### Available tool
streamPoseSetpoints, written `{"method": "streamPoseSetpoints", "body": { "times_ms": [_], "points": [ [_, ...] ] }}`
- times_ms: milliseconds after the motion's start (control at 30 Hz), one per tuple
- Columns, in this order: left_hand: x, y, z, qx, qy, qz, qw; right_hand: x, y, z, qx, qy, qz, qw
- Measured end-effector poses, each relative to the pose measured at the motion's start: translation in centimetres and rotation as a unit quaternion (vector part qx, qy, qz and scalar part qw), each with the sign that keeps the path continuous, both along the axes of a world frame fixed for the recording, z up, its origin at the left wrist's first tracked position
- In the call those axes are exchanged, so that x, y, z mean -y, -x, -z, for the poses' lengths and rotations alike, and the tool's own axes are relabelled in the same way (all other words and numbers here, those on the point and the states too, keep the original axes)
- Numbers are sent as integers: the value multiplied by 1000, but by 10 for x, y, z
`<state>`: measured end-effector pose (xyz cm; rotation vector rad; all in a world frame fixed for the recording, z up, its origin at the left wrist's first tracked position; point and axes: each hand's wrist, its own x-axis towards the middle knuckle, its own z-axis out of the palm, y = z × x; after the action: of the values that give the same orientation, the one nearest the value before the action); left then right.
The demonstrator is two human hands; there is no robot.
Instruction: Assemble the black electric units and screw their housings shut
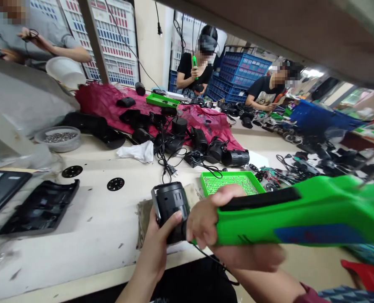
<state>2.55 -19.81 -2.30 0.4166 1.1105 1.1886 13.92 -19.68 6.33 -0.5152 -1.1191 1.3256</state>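
My left hand (157, 246) is wrapped round a black cylindrical plastic housing (173, 200), its thumb across the front, over the table edge. In my right hand (205, 221) is a large green electric screwdriver (294, 214) with a black strip on top and a blue patch on its side. It lies almost level, its front end close to the housing; its tip is hidden behind my fingers. A dark cord runs below my right hand. Just beyond the hands stands a green tray (231, 182) of small screws.
Black housings with cords (171, 139) lie on red plastic sheeting (101, 99). On the left are a curved black shell (43, 206), two black discs (115, 184) and a tub of metal parts (59, 138). Several co-workers sit across the table. A shelf (300, 33) hangs overhead.
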Motion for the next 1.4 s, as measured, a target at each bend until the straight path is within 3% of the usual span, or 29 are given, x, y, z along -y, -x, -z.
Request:
{"method": "streamPoseSetpoints", "body": {
  "times_ms": [133, 300, 433, 500, 667, 767, 933, 1133, 1300, 1400],
  "points": [
    [1, -1, -2, -4, -4, -6, 1000, -7, -6, -20, -47, -129, 75, 988],
    [2, -5, 1, -56, -24, -8, 998, -38, 12, -9, -71, -204, 98, 971],
    [3, -9, 9, -154, -79, 5, 985, -53, 29, 12, -59, -180, 57, 980],
    [3, -10, 10, -160, -87, 7, 983, -54, 32, 15, -55, -155, 40, 986],
    [-2, -6, 4, -71, -42, 16, 996, -45, 22, -7, -42, -131, 74, 988],
    [-4, -7, 3, -71, -34, 17, 997, -41, 17, -16, 11, -135, 89, 987],
    [-5, -7, 7, -121, -66, -2, 990, -54, 25, -1, -25, -153, 104, 982],
    [-7, 1, 11, -122, -61, 37, 990, -77, 37, 14, -45, -115, 68, 990],
    [-7, 2, 11, -96, -53, 14, 994, -68, 34, 8, -6, -139, 44, 989],
    [-9, 3, 6, -35, 1, 5, 999, -55, 18, -6, -21, -164, 82, 983]
  ]
}}
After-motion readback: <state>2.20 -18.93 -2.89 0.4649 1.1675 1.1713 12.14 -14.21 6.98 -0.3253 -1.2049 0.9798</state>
